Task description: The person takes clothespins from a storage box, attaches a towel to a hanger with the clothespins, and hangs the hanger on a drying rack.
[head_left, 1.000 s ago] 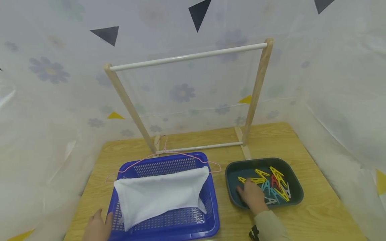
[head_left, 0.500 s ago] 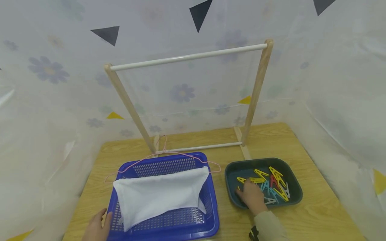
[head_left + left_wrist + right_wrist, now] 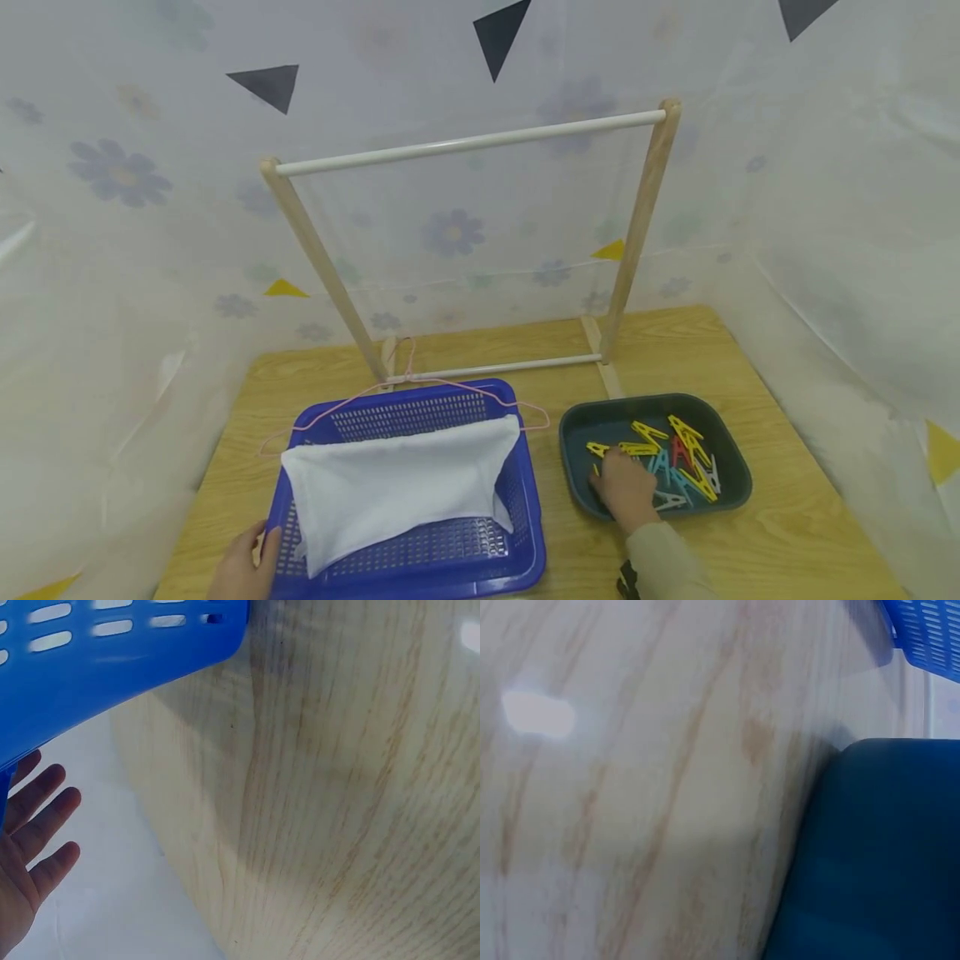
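My left hand [image 3: 246, 560] is at the left side of a blue plastic laundry basket [image 3: 531, 533]. In the left wrist view its fingers [image 3: 46, 806] extend fairly straight beside the basket wall [image 3: 112, 667]; the thumb is hidden there. A white towel [image 3: 405, 487] lies draped across the basket under a pink hanger [image 3: 457, 385]. My right hand [image 3: 626, 486] reaches into a dark green tray [image 3: 723, 417], fingers down among the clothespins. A bit of yellow shows by its fingertips, but whether they pinch a clothespin is hidden. Yellow clothespins [image 3: 686, 429] and a red one [image 3: 679, 452] lie to its right.
A wooden drying rack [image 3: 647, 217] with a white top bar [image 3: 472, 143] stands behind the basket and tray. Everything rests on a wood-grain table [image 3: 675, 350]. Pale flowered sheeting [image 3: 450, 275] encloses the table at the back and sides.
My right hand has shifted very slightly within the tray, its fingertips staying low by the yellow clothespins. My left hand has edged closer against the basket side. Basket, towel and hanger stay put.
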A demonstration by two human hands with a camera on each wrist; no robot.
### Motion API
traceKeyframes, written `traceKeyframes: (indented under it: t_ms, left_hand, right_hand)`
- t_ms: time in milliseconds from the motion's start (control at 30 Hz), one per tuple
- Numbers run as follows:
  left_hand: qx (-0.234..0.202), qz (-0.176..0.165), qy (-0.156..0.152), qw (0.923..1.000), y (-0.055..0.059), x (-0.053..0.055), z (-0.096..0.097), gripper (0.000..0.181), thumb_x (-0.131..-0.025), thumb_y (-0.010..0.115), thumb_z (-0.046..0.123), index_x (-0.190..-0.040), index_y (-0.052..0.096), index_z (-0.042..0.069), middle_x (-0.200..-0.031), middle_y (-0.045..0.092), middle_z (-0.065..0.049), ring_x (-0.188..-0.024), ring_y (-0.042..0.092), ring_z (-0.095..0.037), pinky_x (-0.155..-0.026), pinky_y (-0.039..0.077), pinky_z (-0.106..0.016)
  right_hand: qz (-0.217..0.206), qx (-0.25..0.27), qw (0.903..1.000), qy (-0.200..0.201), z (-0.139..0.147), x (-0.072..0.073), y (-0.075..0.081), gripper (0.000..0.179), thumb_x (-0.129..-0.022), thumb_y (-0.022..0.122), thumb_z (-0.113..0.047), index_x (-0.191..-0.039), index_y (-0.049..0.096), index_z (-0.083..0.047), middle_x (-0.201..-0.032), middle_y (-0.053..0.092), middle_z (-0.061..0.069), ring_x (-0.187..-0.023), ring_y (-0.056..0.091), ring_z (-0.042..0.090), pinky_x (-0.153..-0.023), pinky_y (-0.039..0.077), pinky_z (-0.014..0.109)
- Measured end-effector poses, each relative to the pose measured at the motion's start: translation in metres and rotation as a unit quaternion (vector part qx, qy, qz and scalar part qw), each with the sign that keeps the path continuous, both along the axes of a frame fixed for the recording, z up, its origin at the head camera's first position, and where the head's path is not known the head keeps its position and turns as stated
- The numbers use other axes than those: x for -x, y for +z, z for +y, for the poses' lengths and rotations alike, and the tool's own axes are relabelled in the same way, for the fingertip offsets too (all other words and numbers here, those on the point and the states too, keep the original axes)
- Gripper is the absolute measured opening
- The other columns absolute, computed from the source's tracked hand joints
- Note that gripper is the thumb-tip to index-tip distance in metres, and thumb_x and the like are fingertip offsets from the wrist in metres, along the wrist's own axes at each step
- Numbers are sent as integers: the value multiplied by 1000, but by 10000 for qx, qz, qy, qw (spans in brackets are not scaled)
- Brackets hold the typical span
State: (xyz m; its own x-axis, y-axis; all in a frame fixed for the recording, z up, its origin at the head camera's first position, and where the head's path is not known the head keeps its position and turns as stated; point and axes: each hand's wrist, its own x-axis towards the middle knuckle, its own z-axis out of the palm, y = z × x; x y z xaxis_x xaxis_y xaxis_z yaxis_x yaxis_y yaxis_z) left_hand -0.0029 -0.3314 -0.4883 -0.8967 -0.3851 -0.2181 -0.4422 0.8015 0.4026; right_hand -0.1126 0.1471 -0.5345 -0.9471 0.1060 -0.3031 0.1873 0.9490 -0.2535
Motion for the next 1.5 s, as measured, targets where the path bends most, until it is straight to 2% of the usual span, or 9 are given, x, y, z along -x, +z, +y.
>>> traceKeyframes:
  t_ms: [133,300,400,600,833,1200,1500]
  left_hand:
    - [64,-46,127,9999,2,0,3,79,-90,23,58,-122,40,-12,-114,43,-35,-99,47,-46,-77,43,-54]
    - [301,252,322,9987,3,-1,7,66,-92,34,47,-121,42,-11,-115,43,-35,-98,48,-46,-77,43,-54]
    - [372,298,418,9980,3,-1,8,62,-92,37,44,-120,43,-10,-116,43,-34,-97,48,-46,-77,42,-55]
    - [492,189,505,9973,1,-1,9,70,-90,31,55,-118,47,-7,-117,44,-30,-99,48,-48,-79,41,-56]
    - [662,521,565,9948,0,-5,11,55,-91,40,44,-112,53,-5,-113,49,-28,-95,51,-47,-76,43,-54]
    - [754,574,605,9937,-1,-4,13,54,-91,41,43,-109,54,-6,-110,51,-27,-92,52,-46,-73,44,-53]
    - [662,300,641,9953,-1,-3,13,63,-91,35,50,-112,53,-6,-111,49,-28,-94,51,-46,-76,43,-54]
  right_hand:
    - [163,-163,9996,150,0,0,-6,44,-77,68,-28,-99,54,8,-77,58,16,-68,57,33,-51,46,47]
    - [387,-278,9985,279,-1,0,-8,51,-73,72,-28,-105,53,7,-83,59,17,-70,58,33,-51,47,46]
    - [592,-293,9972,339,-1,-1,-8,51,-70,75,-29,-103,55,4,-82,60,15,-69,58,31,-51,47,45]
    - [969,-263,9940,423,-1,-2,-9,46,-67,77,-30,-96,59,0,-80,60,11,-65,58,27,-48,46,40]
    - [1260,-341,9898,576,-3,-3,-10,44,-65,78,-32,-91,61,0,-81,60,11,-68,59,27,-48,47,39]
    - [1234,-361,9897,623,-3,-4,-9,44,-66,77,-32,-93,62,-1,-85,60,11,-73,59,29,-51,48,41]
    - [1245,-307,9898,622,-1,-3,-12,43,-66,76,-31,-92,62,0,-82,59,11,-72,58,29,-49,47,42]
